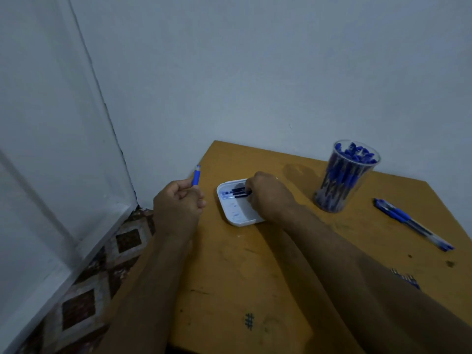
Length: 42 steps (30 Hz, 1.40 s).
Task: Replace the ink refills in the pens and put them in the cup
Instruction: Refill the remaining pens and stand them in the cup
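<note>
My left hand [178,200] grips a blue pen piece [196,176] at frame centre-left, right hand [268,195] pinches refills [233,194] in the white tray [229,215], cup [344,175] upper right; I risk grabbing several refills or tipping the tray

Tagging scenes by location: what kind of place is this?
Probably a room corner at home, not a workshop: a small worn wooden table against plain painted walls, over a patterned tile floor.
</note>
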Tool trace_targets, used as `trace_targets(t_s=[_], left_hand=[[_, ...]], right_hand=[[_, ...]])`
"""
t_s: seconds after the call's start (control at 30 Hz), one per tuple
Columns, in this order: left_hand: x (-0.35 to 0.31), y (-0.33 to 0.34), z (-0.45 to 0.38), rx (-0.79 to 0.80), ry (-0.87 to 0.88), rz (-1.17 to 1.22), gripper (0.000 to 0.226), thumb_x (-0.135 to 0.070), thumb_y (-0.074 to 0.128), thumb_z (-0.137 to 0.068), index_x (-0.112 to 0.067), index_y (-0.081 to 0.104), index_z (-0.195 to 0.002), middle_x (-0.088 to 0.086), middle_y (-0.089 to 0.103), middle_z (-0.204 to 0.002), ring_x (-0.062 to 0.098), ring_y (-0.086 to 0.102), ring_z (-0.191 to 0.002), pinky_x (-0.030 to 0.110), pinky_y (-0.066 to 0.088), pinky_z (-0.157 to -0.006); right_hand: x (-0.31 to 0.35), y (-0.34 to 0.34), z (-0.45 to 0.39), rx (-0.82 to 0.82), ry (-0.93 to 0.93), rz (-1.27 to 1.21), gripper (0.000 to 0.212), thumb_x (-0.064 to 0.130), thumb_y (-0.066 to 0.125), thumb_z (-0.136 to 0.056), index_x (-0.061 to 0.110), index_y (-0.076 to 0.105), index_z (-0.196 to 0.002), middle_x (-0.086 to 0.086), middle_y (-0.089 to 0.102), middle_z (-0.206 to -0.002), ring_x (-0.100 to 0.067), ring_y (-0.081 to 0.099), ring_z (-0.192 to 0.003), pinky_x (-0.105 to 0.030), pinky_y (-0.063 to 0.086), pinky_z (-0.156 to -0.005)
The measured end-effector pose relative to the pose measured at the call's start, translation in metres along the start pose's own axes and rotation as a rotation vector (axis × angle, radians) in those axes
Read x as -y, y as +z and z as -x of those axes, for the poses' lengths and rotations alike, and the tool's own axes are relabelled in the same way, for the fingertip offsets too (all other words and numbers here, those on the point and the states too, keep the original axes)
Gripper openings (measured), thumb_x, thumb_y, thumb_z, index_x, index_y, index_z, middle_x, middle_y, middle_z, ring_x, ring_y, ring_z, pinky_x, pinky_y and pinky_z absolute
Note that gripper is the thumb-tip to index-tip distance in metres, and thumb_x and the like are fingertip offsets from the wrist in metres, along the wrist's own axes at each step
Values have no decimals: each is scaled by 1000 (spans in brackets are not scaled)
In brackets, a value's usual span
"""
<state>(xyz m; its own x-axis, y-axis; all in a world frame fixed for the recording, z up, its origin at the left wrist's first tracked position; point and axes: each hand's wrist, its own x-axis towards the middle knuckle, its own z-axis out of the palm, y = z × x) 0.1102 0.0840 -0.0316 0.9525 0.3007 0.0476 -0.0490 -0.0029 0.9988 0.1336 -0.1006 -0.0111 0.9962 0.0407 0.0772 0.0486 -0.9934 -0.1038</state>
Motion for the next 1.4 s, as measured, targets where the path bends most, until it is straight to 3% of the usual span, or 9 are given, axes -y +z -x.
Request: trace_targets(t_s=[0.4, 0.53, 0.63, 0.7, 0.8, 0.93, 1.1, 1.23, 1.4], left_hand=[[-1, 4, 6, 64, 21, 22, 13, -15, 63, -99, -16, 67, -112, -1, 74, -83, 8, 71, -68, 22, 59, -64], [-2, 8, 9, 80, 73, 31, 10, -15, 63, -99, -18, 67, -108, -3, 74, -79, 9, 70, -67, 21, 58, -62], [-3, 16, 16, 121, 124, 53, 11, -12, 62, -100, -14, 67, -109, 1, 75, -80, 12, 69, -64, 23, 58, -60], [-4, 24, 23, 168, 141, 54, 11, -11, 61, -100, -16, 67, -108, 2, 75, -81, 13, 68, -62, 25, 59, -58], [-5, 42, 39, 249, 145, 46, 13, -9, 61, -100, -18, 68, -105, 4, 74, -80, 14, 65, -59, 25, 57, -55], [-5, 60, 60, 342, 146, 46, 13, -8, 61, -99, -18, 69, -103, 6, 74, -80, 12, 64, -56, 23, 54, -55], [-2, 78, 95, 554, 186, 61, 15, -9, 60, -100, -22, 69, -104, 9, 73, -81, 15, 63, -58, 22, 52, -55], [3, 91, 118, 718, 257, -22, 18, -19, 57, -102, -28, 68, -113, 4, 71, -77, 16, 59, -55, 26, 50, -54], [13, 103, 134, 824, 286, -56, 21, -20, 58, -103, -32, 69, -115, 1, 67, -72, 4, 56, -57, 26, 44, -59]], right_hand=[[-3, 0, 2, -21, -31, 2, 19, 18, 58, -100, 15, 67, -116, -6, 62, -116, -19, 55, -96, -30, 46, -72], [-7, -15, 10, -7, -6, -4, 17, 19, 60, -98, 21, 61, -115, -7, 65, -108, -16, 49, -85, -34, 48, -65], [-13, -38, 28, 25, -47, -22, 25, 19, 60, -100, 30, 55, -122, 3, 59, -92, -10, 50, -72, -22, 41, -53], [-23, -54, 45, 78, -75, -150, 21, 16, 60, -100, 29, 65, -116, 10, 58, -92, -7, 56, -79, -11, 35, -54], [-43, -64, 79, 121, -65, -448, 23, 9, 60, -98, 19, 77, -110, 11, 70, -94, -2, 65, -88, -9, 46, -67], [-66, -59, 110, -59, -11, -465, 14, 13, 73, -91, 23, 74, -101, 15, 71, -89, -1, 65, -84, -16, 51, -70], [-94, -50, 148, -292, 85, -598, 18, 28, 69, -94, 28, 77, -111, 18, 65, -100, 5, 59, -89, -9, 43, -72], [-110, -42, 183, -348, 203, -803, 18, 24, 64, -99, 27, 77, -111, 12, 70, -88, -3, 64, -71, -22, 53, -59], [-118, -36, 208, -445, 284, -1029, 17, 25, 52, -105, 17, 67, -102, -3, 76, -81, -18, 74, -71, -38, 61, -59]])
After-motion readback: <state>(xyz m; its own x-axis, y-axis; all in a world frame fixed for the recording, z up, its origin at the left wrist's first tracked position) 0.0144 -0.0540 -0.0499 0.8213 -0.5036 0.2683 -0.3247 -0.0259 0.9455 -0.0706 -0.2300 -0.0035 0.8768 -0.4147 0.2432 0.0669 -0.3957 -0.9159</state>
